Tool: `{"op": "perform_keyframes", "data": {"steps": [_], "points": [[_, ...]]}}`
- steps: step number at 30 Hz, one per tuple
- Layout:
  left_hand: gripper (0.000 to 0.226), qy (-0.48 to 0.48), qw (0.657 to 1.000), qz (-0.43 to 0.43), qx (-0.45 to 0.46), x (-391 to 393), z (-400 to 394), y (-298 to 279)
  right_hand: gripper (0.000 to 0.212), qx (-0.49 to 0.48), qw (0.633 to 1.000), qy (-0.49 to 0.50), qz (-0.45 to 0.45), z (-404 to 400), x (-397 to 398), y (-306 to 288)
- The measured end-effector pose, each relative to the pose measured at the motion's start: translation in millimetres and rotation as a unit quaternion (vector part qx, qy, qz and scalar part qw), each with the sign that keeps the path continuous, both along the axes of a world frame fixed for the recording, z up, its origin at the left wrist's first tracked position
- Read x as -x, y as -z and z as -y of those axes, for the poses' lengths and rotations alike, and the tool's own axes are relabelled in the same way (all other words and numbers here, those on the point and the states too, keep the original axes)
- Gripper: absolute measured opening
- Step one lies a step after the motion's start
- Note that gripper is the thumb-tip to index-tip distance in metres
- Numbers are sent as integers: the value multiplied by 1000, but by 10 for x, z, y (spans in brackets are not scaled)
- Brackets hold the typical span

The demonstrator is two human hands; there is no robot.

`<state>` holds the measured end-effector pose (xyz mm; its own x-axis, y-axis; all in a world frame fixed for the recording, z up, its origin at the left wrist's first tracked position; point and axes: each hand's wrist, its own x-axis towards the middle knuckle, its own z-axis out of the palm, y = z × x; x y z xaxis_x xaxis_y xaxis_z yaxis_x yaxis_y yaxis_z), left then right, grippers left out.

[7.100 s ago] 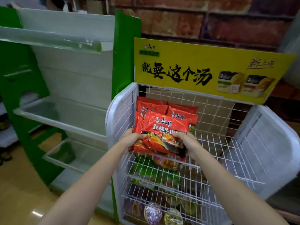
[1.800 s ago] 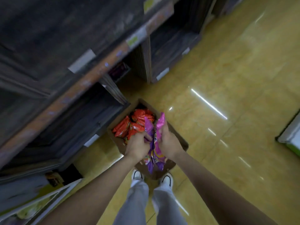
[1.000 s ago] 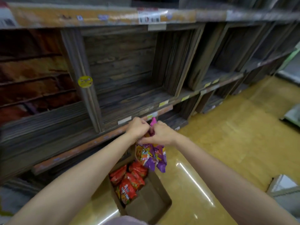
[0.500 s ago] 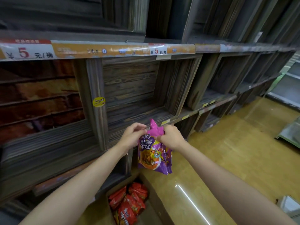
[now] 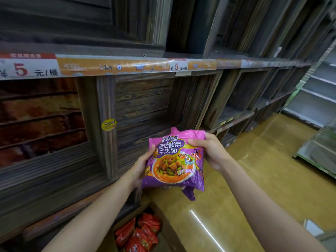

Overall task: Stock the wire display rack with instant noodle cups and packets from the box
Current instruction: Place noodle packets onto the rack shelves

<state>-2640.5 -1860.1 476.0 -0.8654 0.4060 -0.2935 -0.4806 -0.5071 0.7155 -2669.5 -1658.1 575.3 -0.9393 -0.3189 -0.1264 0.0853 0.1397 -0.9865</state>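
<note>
A stack of purple noodle packets [image 5: 172, 162] is held flat, face up, in front of me at chest height. My left hand [image 5: 141, 168] grips its left edge and my right hand [image 5: 211, 151] grips its upper right corner. Below, the brown cardboard box [image 5: 170, 231] stands on the floor with several red noodle packets [image 5: 140, 233] inside. The wire display rack is out of view.
Dark wooden shelving [image 5: 141, 106] with orange price strips [image 5: 112, 67] fills the left and centre. Yellow glossy floor [image 5: 263, 179] stretches to the right. A grey metal shelf unit [image 5: 318, 155] stands at the right edge.
The purple packets were lifted out of the box, raised, and turned from hanging by their top edges to lying flat and face up. My view rose from the floor to the shelves.
</note>
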Motion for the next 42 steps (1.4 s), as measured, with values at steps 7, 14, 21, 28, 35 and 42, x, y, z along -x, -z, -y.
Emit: {"op": "perform_keyframes", "data": {"steps": [7,14,21,28,35,42], "points": [[56,57,998,35,-12,-28,-64,298,4,-64,994,88,22,-58,19,292],[69,47,997,62,10,-82,-161,689,7,-121,980,155,22,-88,-50,640],[71,21,993,58,105,-170,-260,921,49,-183,956,177,148,-260,-373,964],[36,13,992,64,104,-437,-421,981,76,-205,939,70,266,-397,-615,1226],[54,-26,988,42,145,-588,-469,857,45,-132,960,46,244,-469,-708,1289],[89,-94,976,48,190,-845,-745,802,59,-54,970,98,217,-904,-854,1260]]}}
